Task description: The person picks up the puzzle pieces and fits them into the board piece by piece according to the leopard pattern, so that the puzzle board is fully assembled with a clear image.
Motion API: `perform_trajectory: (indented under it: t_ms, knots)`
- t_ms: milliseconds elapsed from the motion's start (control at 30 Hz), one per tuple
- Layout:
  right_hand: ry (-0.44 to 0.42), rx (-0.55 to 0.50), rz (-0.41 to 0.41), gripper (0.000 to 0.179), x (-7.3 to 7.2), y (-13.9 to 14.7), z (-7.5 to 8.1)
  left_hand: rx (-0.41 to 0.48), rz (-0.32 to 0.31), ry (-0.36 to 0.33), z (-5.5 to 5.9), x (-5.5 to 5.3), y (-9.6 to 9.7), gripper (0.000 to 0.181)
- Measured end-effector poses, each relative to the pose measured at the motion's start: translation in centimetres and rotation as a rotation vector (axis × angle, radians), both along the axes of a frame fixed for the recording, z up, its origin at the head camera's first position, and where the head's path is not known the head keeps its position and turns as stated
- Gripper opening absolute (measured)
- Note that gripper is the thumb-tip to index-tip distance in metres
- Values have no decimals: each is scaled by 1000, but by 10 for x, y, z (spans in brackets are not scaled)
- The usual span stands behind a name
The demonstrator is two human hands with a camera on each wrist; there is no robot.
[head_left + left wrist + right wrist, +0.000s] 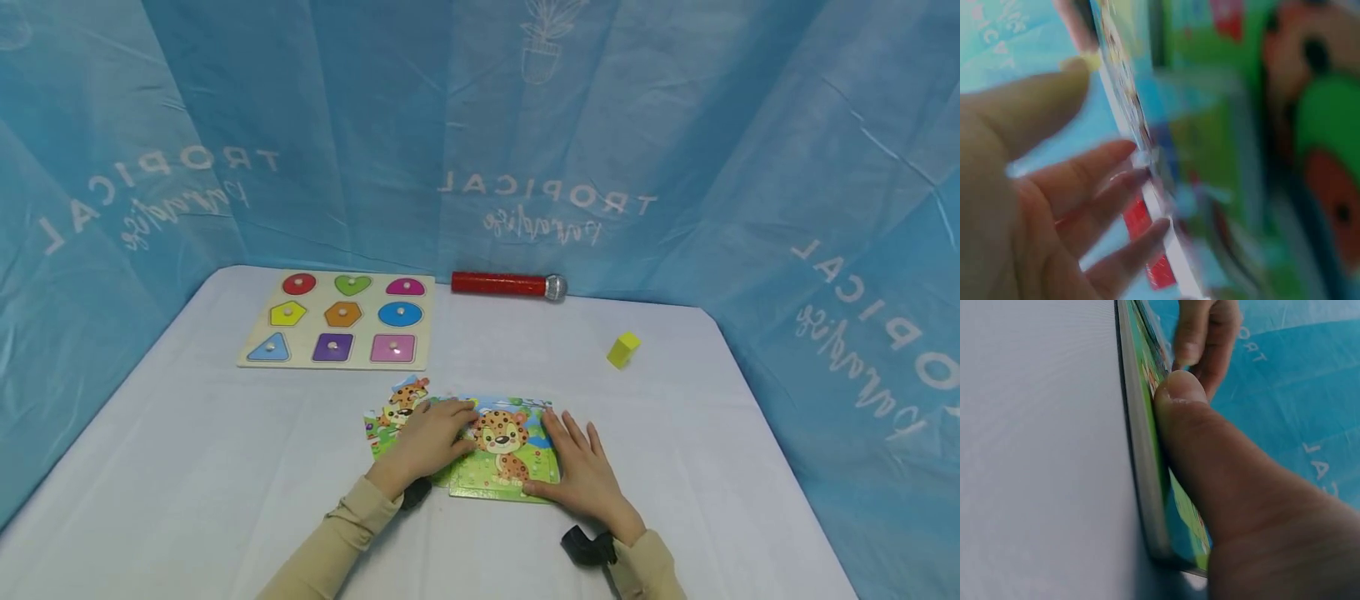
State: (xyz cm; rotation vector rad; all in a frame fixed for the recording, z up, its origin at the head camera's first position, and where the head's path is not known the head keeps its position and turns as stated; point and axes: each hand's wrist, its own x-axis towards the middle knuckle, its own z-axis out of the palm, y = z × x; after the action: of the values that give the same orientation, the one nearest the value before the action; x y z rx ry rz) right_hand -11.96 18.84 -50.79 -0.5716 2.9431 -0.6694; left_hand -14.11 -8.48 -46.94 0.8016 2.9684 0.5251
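Note:
A jigsaw puzzle point(502, 450) with a spotted leopard cub on green grass lies flat on the white table. At its left edge is my left hand point(431, 437), thumb and fingertips on the puzzle's left side. Partly under that hand, joined jigsaw pieces point(397, 414) with a jagged outline stick out to the left. In the left wrist view, the extended fingers point(1085, 175) come up to the puzzle's side; the picture there is blurred. My right hand point(581, 467) spans the puzzle's right side, fingers straight along the edge. Its thumb point(1210, 456) presses on the front right corner.
Behind and left lies a wooden shape board point(307, 346) with coloured knobbed pieces. A red microphone point(498, 284) rests near the back edge. Toward the right stands a small yellow block point(622, 350). Blue printed cloth point(390, 125) hangs round the table's back and sides.

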Motion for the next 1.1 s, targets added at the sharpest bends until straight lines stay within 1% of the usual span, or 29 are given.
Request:
perform_trajectory:
  t_ms: [33,100,167,233,300,333,400,467,633,767,833,933,1000,1100]
  knots:
    - [0,-4,1,112,0,0,0,8,22,17,0,-3,-4,42]
    - [6,-10,1,112,0,1,0,14,80,78,0,-9,-15,41]
    - [11,-14,1,112,1,1,-1,36,163,105,1,-15,-28,38]
    - [11,-13,0,112,1,1,-3,28,265,130,2,-19,-40,38]
    - [17,-12,0,111,1,2,-4,8,353,130,2,-21,-51,41]
    - [16,-15,0,111,2,2,-4,-2,382,122,2,-22,-56,42]
    - [20,-18,0,111,2,2,-4,-15,408,119,3,-24,-63,44]
    - [27,-21,0,110,2,1,-3,-24,415,117,3,-25,-68,44]
    - [32,-24,-7,111,1,-1,-3,-34,396,143,7,-27,-73,39]
    - [28,-20,-10,111,0,-2,-3,-50,383,193,9,-27,-74,36]
    - [29,-16,-8,111,1,-1,-3,-56,367,228,10,-26,-72,35]
    - [36,-17,-1,111,1,-1,-3,-45,318,279,14,-23,-61,33]
    - [38,-17,0,111,1,0,-2,-38,268,305,17,-21,-49,31]
    - [39,-20,5,111,1,0,-2,-47,191,323,20,-18,-28,30]
